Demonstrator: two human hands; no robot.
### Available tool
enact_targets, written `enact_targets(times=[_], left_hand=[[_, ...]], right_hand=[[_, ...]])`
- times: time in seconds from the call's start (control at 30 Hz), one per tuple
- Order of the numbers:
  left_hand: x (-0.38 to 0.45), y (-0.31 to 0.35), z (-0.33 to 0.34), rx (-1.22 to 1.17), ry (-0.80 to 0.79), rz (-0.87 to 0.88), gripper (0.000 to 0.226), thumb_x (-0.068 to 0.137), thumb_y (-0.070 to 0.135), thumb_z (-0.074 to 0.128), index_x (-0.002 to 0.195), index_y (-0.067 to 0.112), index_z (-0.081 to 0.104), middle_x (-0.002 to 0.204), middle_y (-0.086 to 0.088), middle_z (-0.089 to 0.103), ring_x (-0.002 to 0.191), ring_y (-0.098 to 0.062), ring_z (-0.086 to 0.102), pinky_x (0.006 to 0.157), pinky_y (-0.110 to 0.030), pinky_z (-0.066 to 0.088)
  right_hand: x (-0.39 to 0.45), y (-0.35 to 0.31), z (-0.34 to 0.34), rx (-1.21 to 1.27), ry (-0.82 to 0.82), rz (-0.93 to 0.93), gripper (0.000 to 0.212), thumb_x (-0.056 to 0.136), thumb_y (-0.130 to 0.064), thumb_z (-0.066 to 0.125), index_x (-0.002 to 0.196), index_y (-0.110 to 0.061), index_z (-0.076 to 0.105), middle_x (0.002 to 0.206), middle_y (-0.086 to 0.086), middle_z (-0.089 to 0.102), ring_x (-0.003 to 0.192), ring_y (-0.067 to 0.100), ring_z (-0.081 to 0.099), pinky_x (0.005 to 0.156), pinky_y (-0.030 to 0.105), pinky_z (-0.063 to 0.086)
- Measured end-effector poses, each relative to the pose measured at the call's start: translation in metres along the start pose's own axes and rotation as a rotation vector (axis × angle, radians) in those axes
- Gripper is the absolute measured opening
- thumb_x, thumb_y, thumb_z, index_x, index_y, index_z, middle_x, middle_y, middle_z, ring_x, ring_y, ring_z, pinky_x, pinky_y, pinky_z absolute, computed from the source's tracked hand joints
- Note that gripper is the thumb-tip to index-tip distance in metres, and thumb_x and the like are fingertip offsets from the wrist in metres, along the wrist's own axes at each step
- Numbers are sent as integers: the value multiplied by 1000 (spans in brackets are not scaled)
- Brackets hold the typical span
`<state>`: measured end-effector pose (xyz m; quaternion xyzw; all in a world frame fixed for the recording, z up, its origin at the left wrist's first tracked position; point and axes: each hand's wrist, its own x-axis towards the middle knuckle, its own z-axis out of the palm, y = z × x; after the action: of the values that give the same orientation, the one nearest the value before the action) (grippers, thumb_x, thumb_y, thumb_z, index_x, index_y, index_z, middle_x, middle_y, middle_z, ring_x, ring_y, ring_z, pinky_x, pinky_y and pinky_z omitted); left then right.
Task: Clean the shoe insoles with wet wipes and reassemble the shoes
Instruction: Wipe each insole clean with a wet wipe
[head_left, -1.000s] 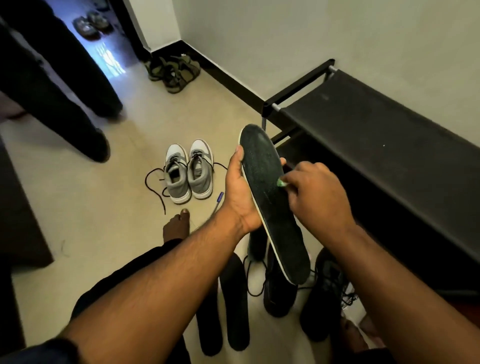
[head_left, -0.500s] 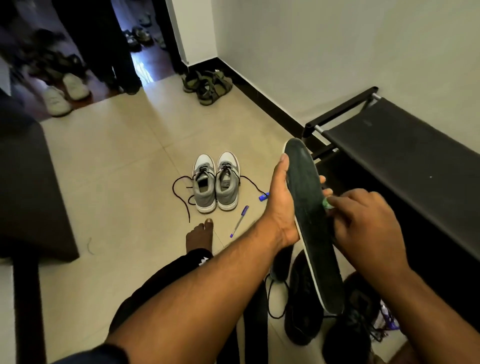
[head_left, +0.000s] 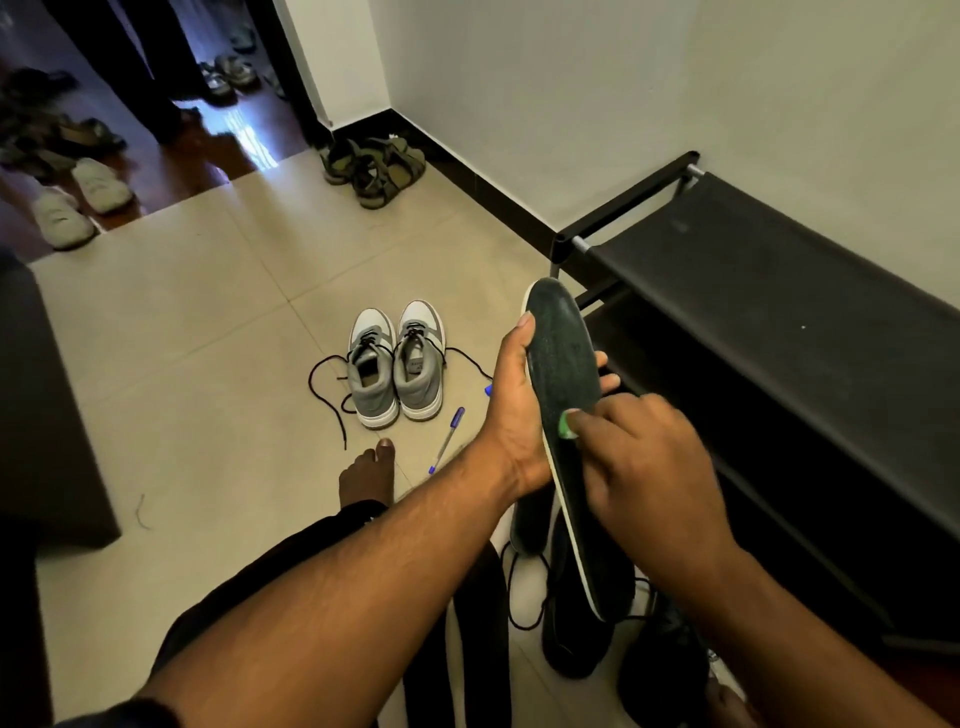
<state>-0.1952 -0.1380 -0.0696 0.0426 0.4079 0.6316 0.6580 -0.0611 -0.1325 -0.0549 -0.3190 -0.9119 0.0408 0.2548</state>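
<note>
My left hand (head_left: 514, 410) grips a long dark insole (head_left: 563, 374) with a white edge, holding it up at mid-length with its toe end pointing away. My right hand (head_left: 639, 457) pinches a small green-and-white thing (head_left: 565, 427), too small to identify, against the insole's top face. Below the hands a pair of black shoes (head_left: 576, 623) stands on the floor with loose laces. Two more dark insoles (head_left: 467, 639) lie beside my leg. A grey and white pair of sneakers (head_left: 395, 364) sits further out, laces undone.
A black shoe rack (head_left: 779, 322) runs along the wall at right. A blue pen (head_left: 447, 439) lies on the tile floor near my bare foot (head_left: 366, 470). Green sandals (head_left: 374, 166) sit in the corner; more shoes and a person's legs are by the doorway.
The view has swung left and back, showing more of the doorway. My right hand has slid the small green thing down the insole toward its middle; my left hand's grip is unchanged.
</note>
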Motion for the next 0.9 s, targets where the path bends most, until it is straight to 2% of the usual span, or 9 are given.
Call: enact_targets(times=[0.07,0.13,0.23,0.37,0.47,0.63,0.7,0.77,0.9], left_hand=[[0,-2,2,-6,6,-9,83,84,73,46,119,1,67,102,-14,69,96,-27,66,95,-40,51],[-1,-4,5,-9,-26,-61,83,83,75,45,114,2,69,103,-15,67,96,-26,63,95,-39,49],[-1,-9,8,3,-67,-95,94,80,77,47,131,-2,59,116,-20,59,108,-30,56,106,-45,42],[5,-8,12,-36,-57,-68,82,82,74,44,111,1,68,105,-15,67,97,-26,64,94,-38,51],[7,-11,15,-24,-60,-93,81,84,74,45,114,3,68,110,-14,65,101,-25,62,95,-38,49],[7,-21,18,-31,-110,-168,75,86,71,46,112,5,70,110,-13,64,103,-26,60,111,-44,35],[7,-20,18,-47,-120,-172,72,87,69,46,107,5,72,106,-12,65,100,-25,62,105,-41,42],[6,-19,20,-47,-123,-167,69,89,67,42,96,8,77,98,-11,70,90,-23,68,89,-37,51],[1,-22,23,-41,-153,-223,66,89,66,42,98,10,76,96,-12,70,88,-26,66,86,-40,49]], right_hand=[[0,0,5,-31,-14,-7,21,79,-11,61,97,-8,72,85,6,63,69,24,54,58,33,41],[0,13,8,-96,-39,73,19,73,-5,71,93,-8,72,83,7,63,67,26,54,57,35,44],[2,30,4,-138,-60,205,16,76,-4,71,90,-10,73,80,4,62,68,24,53,58,35,45],[3,17,-1,-32,-13,94,21,78,-6,67,98,-9,72,85,5,63,72,25,55,61,38,48],[3,20,-1,-61,-22,95,21,77,-6,67,97,-8,72,83,6,63,70,24,55,60,36,46],[9,51,-4,-124,-57,291,13,86,-10,64,96,-13,74,79,1,59,71,20,50,61,37,46],[10,45,-8,-74,-24,234,16,83,-8,67,97,-12,73,81,2,60,72,20,51,61,38,47],[9,35,-9,-65,-26,177,20,77,-4,71,96,-10,73,81,4,61,70,22,53,60,38,48],[11,52,-3,-119,-52,242,17,79,-5,69,95,-11,73,82,3,61,73,22,54,62,37,48]])
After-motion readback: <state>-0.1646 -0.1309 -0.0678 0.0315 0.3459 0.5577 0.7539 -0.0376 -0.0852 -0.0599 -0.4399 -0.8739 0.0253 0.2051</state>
